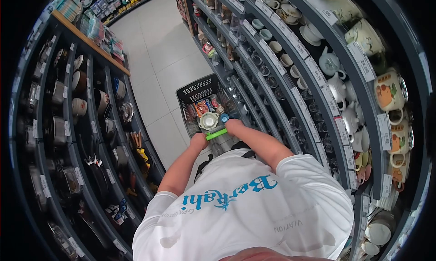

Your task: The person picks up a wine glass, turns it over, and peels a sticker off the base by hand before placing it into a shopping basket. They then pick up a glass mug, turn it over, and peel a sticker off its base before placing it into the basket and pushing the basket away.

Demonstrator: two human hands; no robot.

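Observation:
Both my hands grip the handle of a shopping cart, whose bright green handle section (216,134) shows between them. My left hand (199,141) is closed round the left end, and my right hand (234,126) is closed round the right end. In front of them is the dark cart basket (196,87) with perforated walls. Inside it, near the handle, sits a cream dish with small side handles (209,120). A small blue round item (224,118) lies beside my right hand. Colourful packets (205,105) lie further forward, too small to name.
Shelves of pots and pans (58,92) line the left side. On the right, close to the cart, shelves hold glasses, cups, a pale teapot (329,62) and patterned mugs (388,92). The tiled aisle floor (156,47) runs ahead towards hanging goods (102,9) at the far end.

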